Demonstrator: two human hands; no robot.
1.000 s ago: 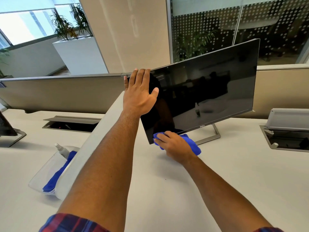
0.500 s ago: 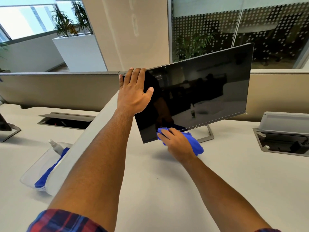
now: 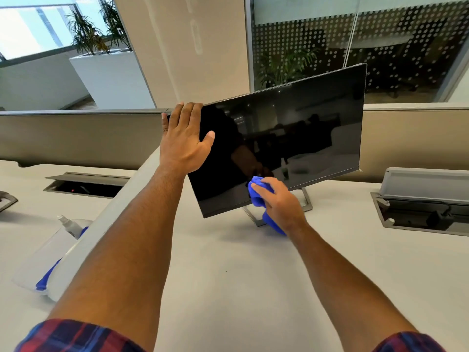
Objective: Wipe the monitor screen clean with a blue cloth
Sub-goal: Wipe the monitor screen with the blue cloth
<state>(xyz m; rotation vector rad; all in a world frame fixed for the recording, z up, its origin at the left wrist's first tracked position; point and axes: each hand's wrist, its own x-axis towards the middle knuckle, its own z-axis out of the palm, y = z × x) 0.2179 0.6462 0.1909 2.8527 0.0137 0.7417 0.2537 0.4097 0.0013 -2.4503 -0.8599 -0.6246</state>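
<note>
Monitor point(image 3: 291, 138) stands on the white desk point(image 3: 241, 275), screen dark and tilted, its metal stand point(image 3: 307, 201) showing behind your right hand. Your left hand point(image 3: 184, 146) lies flat on the monitor's upper left corner, fingers straight and together over the top edge, thumb spread onto the screen: an open, pressing grip, nothing clamped. Your right hand point(image 3: 281, 204) has its grip curled round the bunched blue cloth point(image 3: 257, 194) and holds it against the lower middle of the screen, just above the bottom bezel; a tail of the cloth hangs below your wrist. Both sleeves are plaid, pushed up the forearms. Left of your left arm a clear tray point(image 3: 43, 262) sits on the neighbouring desk, holding a spray bottle point(image 3: 68, 224) and a second blue cloth point(image 3: 47, 276), partly hidden by the low white divider point(image 3: 106, 219). An open cable hatch point(image 3: 426, 212) is set in the desk at right, another cable hatch point(image 3: 86, 185) at left. Beige partition point(image 3: 76, 138) runs behind the monitor.
</note>
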